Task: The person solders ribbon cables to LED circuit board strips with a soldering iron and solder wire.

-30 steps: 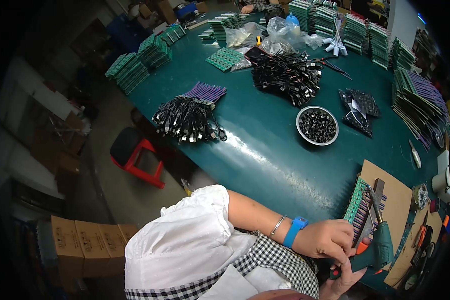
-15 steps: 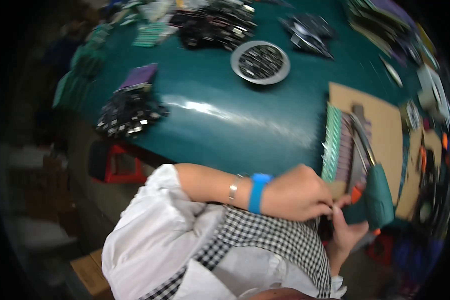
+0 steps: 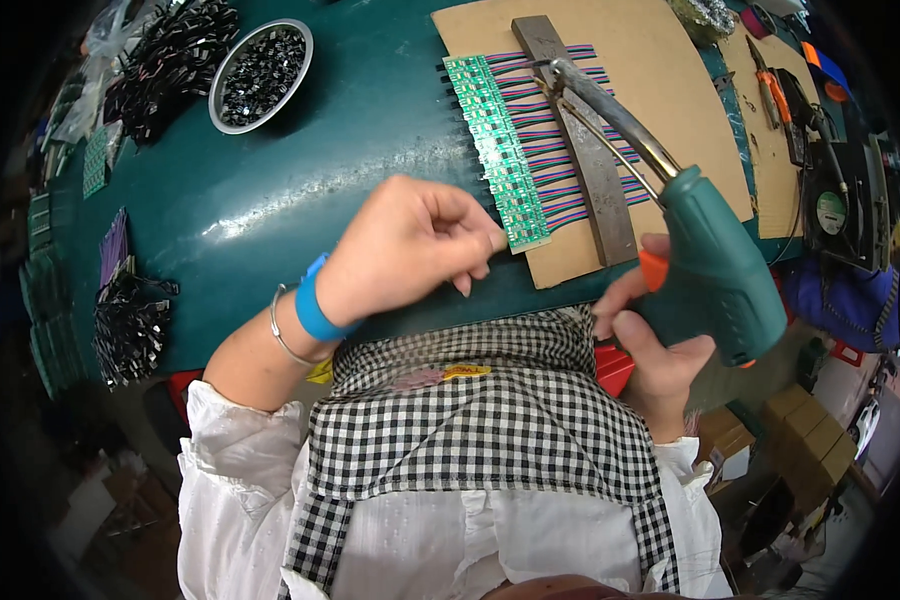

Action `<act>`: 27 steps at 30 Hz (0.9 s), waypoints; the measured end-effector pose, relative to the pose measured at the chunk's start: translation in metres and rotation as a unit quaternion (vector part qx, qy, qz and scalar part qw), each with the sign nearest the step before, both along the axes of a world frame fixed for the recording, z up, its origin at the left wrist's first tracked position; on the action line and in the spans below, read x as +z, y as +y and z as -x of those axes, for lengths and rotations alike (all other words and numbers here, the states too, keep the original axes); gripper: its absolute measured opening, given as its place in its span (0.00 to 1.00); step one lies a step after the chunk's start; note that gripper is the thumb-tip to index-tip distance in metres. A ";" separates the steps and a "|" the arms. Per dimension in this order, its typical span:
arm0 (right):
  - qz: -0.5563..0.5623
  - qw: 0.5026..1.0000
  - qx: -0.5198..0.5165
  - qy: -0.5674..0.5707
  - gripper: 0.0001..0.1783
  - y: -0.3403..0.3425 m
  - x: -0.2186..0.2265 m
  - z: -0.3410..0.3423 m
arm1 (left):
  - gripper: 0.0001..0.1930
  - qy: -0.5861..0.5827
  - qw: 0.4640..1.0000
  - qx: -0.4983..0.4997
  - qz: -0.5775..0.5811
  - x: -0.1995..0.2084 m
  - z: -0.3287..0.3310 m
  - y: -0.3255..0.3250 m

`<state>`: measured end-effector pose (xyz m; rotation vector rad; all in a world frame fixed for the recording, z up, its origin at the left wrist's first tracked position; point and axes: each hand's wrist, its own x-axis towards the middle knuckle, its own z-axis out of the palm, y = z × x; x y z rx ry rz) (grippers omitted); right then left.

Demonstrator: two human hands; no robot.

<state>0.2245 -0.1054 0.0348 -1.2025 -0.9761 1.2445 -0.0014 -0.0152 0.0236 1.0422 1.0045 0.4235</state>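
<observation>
My right hand [image 3: 658, 352] grips a green soldering gun [image 3: 712, 258] with an orange trigger; its metal tip reaches up to the coloured wires [image 3: 560, 160] near the top of a grey metal bar [image 3: 592, 170]. The bar lies across those wires on a brown cardboard sheet [image 3: 660, 90]. A row of small green circuit boards [image 3: 498, 150] lines the wires' left ends. My left hand [image 3: 408, 245], with a blue wristband, rests curled on the green table [image 3: 300, 190], fingertips pinching at the lowest board of the row.
A round metal bowl [image 3: 260, 72] of small dark parts stands at the upper left, beside heaps of black parts [image 3: 165, 65]. More black bundles [image 3: 128, 325] lie at the left edge. Pliers and a small fan [image 3: 835, 205] sit at the right.
The view has swung down and closer onto the cardboard sheet. Both hands now sit higher over the work, with the soldering gun's tip on the wires.
</observation>
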 end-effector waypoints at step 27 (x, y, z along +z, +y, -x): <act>0.052 0.993 0.012 0.107 0.38 -0.053 -0.019 -0.055 | 0.07 0.026 0.997 0.030 0.072 -0.014 -0.004 0.009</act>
